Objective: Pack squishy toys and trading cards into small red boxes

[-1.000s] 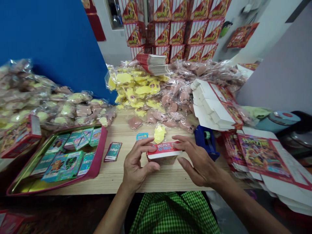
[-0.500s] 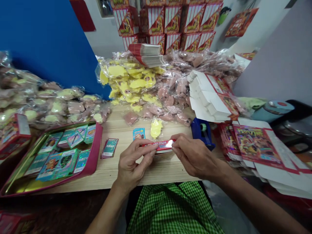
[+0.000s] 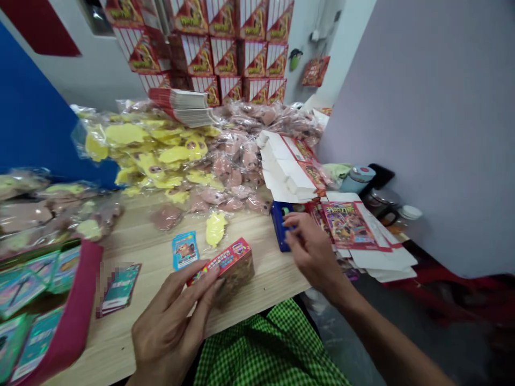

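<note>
My left hand [image 3: 173, 321] holds a small red printed box [image 3: 227, 262] against the wooden table [image 3: 257, 273], fingers pressed along its near side. My right hand [image 3: 311, 249] is off the box and rests on a blue tape dispenser [image 3: 280, 225] to the right, fingers curled at its top. A blue card [image 3: 184, 249] and a yellow packet in clear wrap [image 3: 215, 228] lie just beyond the box.
Piles of yellow [image 3: 153, 150] and pink [image 3: 237, 166] bagged packets cover the back of the table. Flat red-and-white box blanks [image 3: 293, 166] and printed sheets [image 3: 354, 230] lie at right. A pink-rimmed tray of green cards [image 3: 52, 300] sits at left, a card stack [image 3: 118, 289] beside it.
My right hand left the red box and moved right to the blue tape dispenser. My left hand keeps the box, now turned. The view has swung to the right.
</note>
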A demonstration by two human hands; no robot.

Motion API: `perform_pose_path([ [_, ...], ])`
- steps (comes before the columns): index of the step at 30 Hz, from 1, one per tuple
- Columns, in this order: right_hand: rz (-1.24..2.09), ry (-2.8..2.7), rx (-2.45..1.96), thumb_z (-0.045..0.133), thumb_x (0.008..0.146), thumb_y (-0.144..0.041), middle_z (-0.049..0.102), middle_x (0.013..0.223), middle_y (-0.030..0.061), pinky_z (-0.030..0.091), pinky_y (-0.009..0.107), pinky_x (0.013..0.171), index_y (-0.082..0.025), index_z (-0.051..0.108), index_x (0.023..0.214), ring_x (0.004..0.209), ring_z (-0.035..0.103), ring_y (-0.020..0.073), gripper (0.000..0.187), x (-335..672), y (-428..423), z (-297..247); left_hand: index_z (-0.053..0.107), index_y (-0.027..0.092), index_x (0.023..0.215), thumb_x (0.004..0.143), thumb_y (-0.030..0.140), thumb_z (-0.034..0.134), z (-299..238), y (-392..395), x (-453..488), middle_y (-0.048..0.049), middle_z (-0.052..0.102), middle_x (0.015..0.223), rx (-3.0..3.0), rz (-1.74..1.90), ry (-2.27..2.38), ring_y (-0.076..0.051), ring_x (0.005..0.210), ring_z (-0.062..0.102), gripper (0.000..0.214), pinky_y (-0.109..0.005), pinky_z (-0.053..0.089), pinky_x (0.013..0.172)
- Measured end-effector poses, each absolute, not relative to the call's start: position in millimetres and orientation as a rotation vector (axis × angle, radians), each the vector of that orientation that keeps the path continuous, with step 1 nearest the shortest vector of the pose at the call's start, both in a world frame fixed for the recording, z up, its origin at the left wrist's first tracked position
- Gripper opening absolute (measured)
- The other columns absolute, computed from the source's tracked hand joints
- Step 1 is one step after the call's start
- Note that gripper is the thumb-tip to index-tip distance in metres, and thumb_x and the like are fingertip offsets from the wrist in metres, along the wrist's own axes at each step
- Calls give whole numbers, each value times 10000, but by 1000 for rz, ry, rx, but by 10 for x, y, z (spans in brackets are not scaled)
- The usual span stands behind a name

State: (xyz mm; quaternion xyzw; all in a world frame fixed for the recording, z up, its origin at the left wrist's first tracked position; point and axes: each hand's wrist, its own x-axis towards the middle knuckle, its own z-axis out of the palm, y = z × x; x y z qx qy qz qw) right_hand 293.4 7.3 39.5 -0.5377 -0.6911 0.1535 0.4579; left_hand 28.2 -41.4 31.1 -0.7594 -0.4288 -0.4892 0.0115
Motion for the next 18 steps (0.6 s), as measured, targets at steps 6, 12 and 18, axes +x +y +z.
perform_pose_path([
  [6,1002,-1161,-1935,568,845,-148,646,676,23,450,236,446,-173,621,792,527,657,175,79,3280,269,203,692,206,1275,900,35,691,222,-426,488,-64,687,1173,-2472,-1473,-1231,-154,1005,696,412,-269,606,868],
  [12,1191,-980,-1814,623,831,-161,692,732,16,532,213,480,-178,617,800,596,721,178,36,3181,279,322,678,190,1277,908,23,679,231,-433,497,-63,671,1166,-2509,-1499,-1216,-145,1033,677,405,-263,591,885],
  [18,1176,-974,-1695,650,815,-246,697,769,1,547,212,532,-194,650,876,632,727,165,81,3216,142,345,681,176,1273,906,19,680,238,-419,483,-67,671,1168,-2531,-1483,-1204,-133,1028,677,400,-235,580,871],
])
